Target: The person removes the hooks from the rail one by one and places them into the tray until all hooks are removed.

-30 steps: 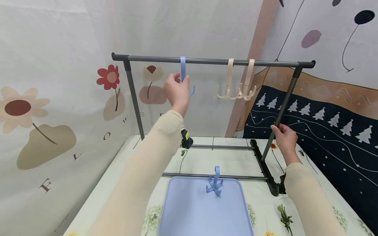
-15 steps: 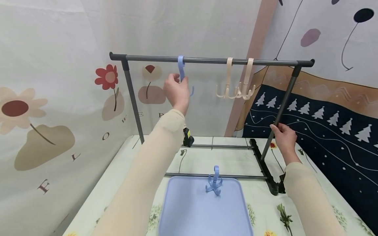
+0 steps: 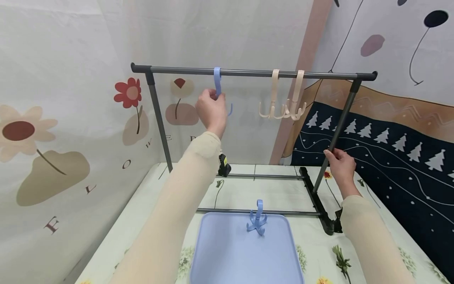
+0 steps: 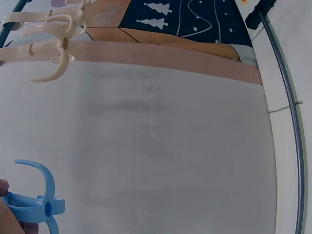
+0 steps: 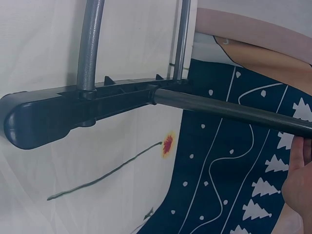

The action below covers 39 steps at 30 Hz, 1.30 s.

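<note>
My left hand (image 3: 212, 112) pinches the stem of a blue multi-prong hook (image 3: 217, 79), whose curved top sits over the rack's dark top bar (image 3: 248, 73). In the left wrist view the prongs of that blue hook (image 4: 46, 195) stick out past the fingers (image 4: 7, 214). My right hand (image 3: 341, 167) holds the rack's right upright (image 3: 338, 132) at about its lower third; the right wrist view shows fingers (image 5: 300, 156) against that bar. Two cream hooks (image 3: 273, 94) hang from the bar further right. A second blue hook (image 3: 257, 221) lies on the blue tray (image 3: 244, 256).
The rack's black right foot (image 3: 317, 203) stands on the flower-patterned cloth, joined by low crossbars (image 3: 266, 176). Behind the rack hangs a pale patterned curtain (image 3: 248, 31), with a dark tree-print cloth (image 3: 383, 165) to the right. A left upright (image 3: 159, 118) carries the bar's other end.
The blue hook has tilted slightly on the bar, its upper stem turning a little, while my left hand stays on it. My right hand keeps its place on the upright.
</note>
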Each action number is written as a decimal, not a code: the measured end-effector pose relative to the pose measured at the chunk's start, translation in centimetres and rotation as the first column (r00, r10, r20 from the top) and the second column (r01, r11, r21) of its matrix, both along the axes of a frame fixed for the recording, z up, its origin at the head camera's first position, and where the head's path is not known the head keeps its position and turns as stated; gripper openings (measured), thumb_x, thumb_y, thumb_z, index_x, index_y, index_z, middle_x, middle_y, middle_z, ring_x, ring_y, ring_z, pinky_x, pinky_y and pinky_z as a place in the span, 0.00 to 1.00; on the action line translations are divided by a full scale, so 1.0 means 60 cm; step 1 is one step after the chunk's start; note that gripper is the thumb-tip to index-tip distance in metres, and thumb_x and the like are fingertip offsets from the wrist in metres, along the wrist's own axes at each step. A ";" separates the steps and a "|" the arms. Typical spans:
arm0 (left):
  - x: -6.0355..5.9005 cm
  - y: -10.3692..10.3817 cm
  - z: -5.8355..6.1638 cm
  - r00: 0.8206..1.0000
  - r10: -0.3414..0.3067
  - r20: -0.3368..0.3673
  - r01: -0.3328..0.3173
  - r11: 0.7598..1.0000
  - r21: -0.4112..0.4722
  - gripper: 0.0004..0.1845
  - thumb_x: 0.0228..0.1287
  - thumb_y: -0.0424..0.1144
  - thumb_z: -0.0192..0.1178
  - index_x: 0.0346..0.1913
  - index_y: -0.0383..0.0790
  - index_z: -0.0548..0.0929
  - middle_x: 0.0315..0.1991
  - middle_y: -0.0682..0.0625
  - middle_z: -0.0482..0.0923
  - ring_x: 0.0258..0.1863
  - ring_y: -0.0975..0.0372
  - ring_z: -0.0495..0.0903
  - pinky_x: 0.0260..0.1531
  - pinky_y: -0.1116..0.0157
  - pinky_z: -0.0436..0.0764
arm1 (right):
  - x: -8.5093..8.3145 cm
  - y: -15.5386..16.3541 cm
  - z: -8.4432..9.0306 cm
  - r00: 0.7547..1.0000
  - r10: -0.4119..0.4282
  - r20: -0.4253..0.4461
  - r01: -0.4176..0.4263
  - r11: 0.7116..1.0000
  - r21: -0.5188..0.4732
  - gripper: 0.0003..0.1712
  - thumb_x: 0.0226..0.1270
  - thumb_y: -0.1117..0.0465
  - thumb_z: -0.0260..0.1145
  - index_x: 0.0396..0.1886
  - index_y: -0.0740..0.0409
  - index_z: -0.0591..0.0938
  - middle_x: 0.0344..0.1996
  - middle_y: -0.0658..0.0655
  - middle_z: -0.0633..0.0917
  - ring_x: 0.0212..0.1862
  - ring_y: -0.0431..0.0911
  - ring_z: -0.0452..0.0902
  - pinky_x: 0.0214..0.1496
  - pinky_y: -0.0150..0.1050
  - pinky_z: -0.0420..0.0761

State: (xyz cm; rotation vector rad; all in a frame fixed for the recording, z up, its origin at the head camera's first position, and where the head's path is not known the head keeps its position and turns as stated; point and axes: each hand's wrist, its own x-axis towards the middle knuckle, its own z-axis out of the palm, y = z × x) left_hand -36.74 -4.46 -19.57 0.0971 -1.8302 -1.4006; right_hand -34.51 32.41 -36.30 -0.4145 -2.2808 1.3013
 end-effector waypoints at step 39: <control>0.039 -0.013 0.033 0.985 -0.169 0.024 0.170 0.962 -0.213 0.09 0.65 0.39 0.68 0.43 0.37 0.85 0.37 0.48 0.85 0.36 0.63 0.82 0.41 0.68 0.78 | -0.004 0.002 -0.004 1.000 0.012 0.004 -0.012 1.000 -0.018 0.32 0.74 0.40 0.56 0.65 0.59 0.77 0.57 0.62 0.80 0.57 0.54 0.72 0.58 0.50 0.71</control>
